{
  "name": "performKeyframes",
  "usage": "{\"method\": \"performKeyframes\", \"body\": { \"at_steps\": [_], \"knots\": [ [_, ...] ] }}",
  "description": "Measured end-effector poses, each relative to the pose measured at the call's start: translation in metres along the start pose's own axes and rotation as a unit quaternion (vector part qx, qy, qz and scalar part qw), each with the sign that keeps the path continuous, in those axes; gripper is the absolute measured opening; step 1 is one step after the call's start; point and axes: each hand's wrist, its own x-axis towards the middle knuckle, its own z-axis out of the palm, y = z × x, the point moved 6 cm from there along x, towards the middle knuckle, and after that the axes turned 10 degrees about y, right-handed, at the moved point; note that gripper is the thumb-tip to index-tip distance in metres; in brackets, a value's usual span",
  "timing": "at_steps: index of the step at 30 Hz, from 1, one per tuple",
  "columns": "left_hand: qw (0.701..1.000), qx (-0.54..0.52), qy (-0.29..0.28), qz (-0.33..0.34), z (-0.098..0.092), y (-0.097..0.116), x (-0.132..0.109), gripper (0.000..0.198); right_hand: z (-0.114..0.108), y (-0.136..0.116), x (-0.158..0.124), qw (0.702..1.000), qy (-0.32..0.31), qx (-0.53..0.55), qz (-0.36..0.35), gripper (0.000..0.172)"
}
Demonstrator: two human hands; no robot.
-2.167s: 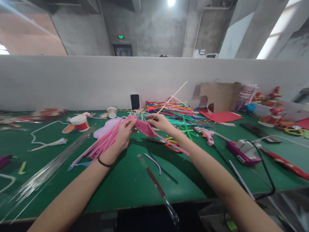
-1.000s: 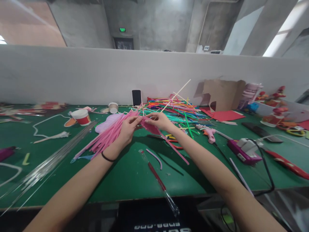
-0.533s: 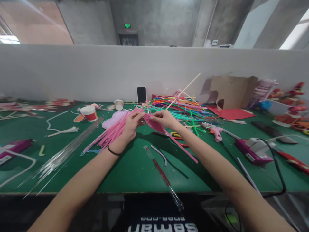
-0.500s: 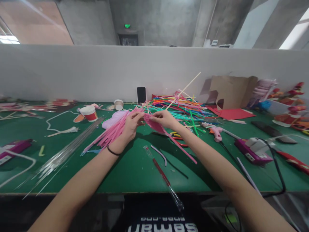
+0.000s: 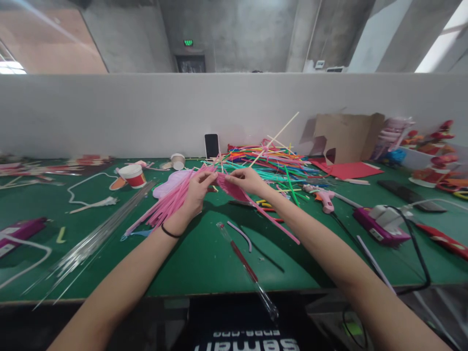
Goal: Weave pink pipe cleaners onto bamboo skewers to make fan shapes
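Both hands are above the green table, pinching a curved pink woven piece [image 5: 236, 190] made of fuzzy pipe cleaners. My left hand [image 5: 198, 194] is closed on its left end. My right hand [image 5: 249, 181] grips its upper edge with thumb and fingertips. One long pink pipe cleaner [image 5: 274, 222] trails from the piece, passing under my right forearm. A bundle of pink pipe cleaners [image 5: 171, 201] lies just left of my left hand, beside a lilac cloud-shaped piece [image 5: 168, 187]. My fingers hide part of the weave.
Behind the hands is a heap of coloured pipe cleaners [image 5: 252, 161] and a phone [image 5: 211, 146]. A pink glue gun [image 5: 324, 197] and purple power strip [image 5: 380, 229] lie right. Left are a paper cup [image 5: 133, 175] and thin wires [image 5: 98, 234]. A red-handled brush [image 5: 244, 261] lies in front.
The camera view has shifted slightly. Both hands keep their hold on the pink weave, and the trailing pipe cleaner's free end has moved a little up and to the right.
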Motion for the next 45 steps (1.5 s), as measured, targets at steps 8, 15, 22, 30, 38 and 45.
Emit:
{"method": "performKeyframes", "body": {
  "at_steps": [8,15,22,30,38,45],
  "knots": [
    [1.000,0.022,-0.017,0.007,0.003,0.006,-0.003,0.024,-0.003,0.004,0.002,1.000,0.013,0.016,0.016,0.043],
    [0.999,0.024,-0.026,-0.003,0.005,0.007,-0.004,0.015,-0.003,0.000,0.000,1.000,-0.006,0.018,0.018,0.044],
    [1.000,0.024,-0.015,0.001,0.006,0.008,-0.006,0.012,0.003,0.003,0.001,1.000,-0.022,0.004,0.014,0.045],
    [0.997,0.006,-0.053,-0.058,0.011,-0.006,-0.005,0.024,-0.001,0.012,0.010,0.999,0.013,0.021,0.039,0.035],
    [0.988,-0.057,-0.085,-0.118,0.023,-0.005,-0.017,0.036,0.007,0.006,0.007,0.997,0.009,0.073,0.023,0.043],
    [0.984,-0.082,-0.098,-0.127,0.026,-0.003,-0.019,0.044,0.009,0.003,0.006,0.994,0.008,0.096,0.043,0.047]
  ]
}}
